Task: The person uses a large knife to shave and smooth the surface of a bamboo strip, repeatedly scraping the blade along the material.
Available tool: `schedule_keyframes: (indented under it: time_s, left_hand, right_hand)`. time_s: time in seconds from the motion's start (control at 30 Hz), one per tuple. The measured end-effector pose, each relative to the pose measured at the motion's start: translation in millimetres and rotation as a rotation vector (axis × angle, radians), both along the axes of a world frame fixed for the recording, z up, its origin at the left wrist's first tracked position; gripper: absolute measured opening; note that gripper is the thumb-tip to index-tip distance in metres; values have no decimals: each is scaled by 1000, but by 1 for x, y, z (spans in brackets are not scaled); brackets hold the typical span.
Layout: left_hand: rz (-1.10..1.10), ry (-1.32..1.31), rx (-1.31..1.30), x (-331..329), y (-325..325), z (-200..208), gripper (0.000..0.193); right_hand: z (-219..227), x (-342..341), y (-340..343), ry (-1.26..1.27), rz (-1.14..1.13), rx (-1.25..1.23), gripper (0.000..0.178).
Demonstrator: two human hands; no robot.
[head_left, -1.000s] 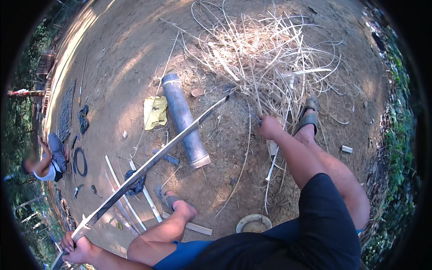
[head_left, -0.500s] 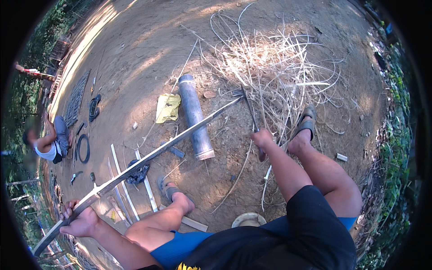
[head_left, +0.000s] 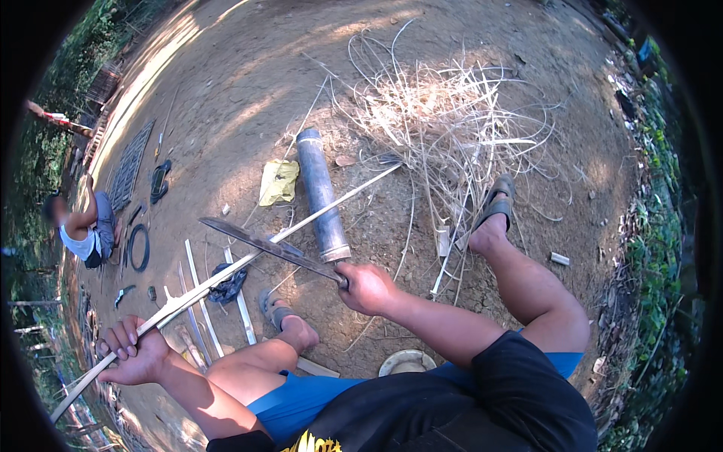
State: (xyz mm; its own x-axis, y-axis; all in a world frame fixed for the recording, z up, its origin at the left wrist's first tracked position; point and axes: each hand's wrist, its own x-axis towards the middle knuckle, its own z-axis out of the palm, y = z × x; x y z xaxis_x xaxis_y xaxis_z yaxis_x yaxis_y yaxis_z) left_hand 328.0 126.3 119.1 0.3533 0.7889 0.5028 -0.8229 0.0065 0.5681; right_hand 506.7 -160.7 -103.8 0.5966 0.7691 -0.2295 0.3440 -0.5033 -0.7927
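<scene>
My left hand (head_left: 135,352) is closed round the near part of a long pale bamboo strip (head_left: 207,286). The strip slants up and to the right over a dark bamboo tube (head_left: 319,192) on the ground, and its far end reaches the pile of shavings. A machete (head_left: 263,245) is in my right hand (head_left: 367,288), gripped by its handle. The blade points up and to the left and crosses over the strip in the picture; whether they touch I cannot tell. A crumpled yellow sheet (head_left: 279,182) lies beside the tube.
Tangled pale shavings (head_left: 452,113) spread ahead on the right. Bamboo slats (head_left: 202,301) and a dark plastic bag (head_left: 227,283) lie left of my feet. A bowl (head_left: 407,362) stands between my legs. Another person (head_left: 84,230) sits far left near a black coil (head_left: 138,247).
My right hand has swung the machete from the strip's far end back left, toward the middle. The strip has turned in my left hand and now shows its pale face.
</scene>
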Motion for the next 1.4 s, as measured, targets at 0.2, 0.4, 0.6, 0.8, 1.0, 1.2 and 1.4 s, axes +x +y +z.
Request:
schedule_keyframes:
  time_s: [0.2, 0.4, 0.6, 0.8, 1.0, 1.2, 1.4]
  left_hand:
    - [101, -12, -52, 8, 3, 4, 75]
    - [77, 21, -35, 13, 11, 11, 76]
    - [70, 48, 8, 17, 25, 16, 79]
    - [16, 57, 35, 23, 34, 19, 78]
    - [19, 90, -24, 18, 46, 20, 76]
    - [124, 108, -91, 17, 64, 7, 76]
    - [165, 96, -79, 3, 77, -2, 73]
  right_hand:
    - [-103, 69, -38, 92, -368, -242, 29]
    - [-93, 94, -32, 54, -333, -233, 30]
    - [-56, 86, -14, 87, -162, -214, 24]
    - [-156, 146, -61, 129, -469, -376, 34]
    - [-128, 127, -37, 8, -234, -215, 31]
    - [-221, 186, -95, 173, -527, -470, 37]
    - [-178, 179, -76, 154, -379, -375, 39]
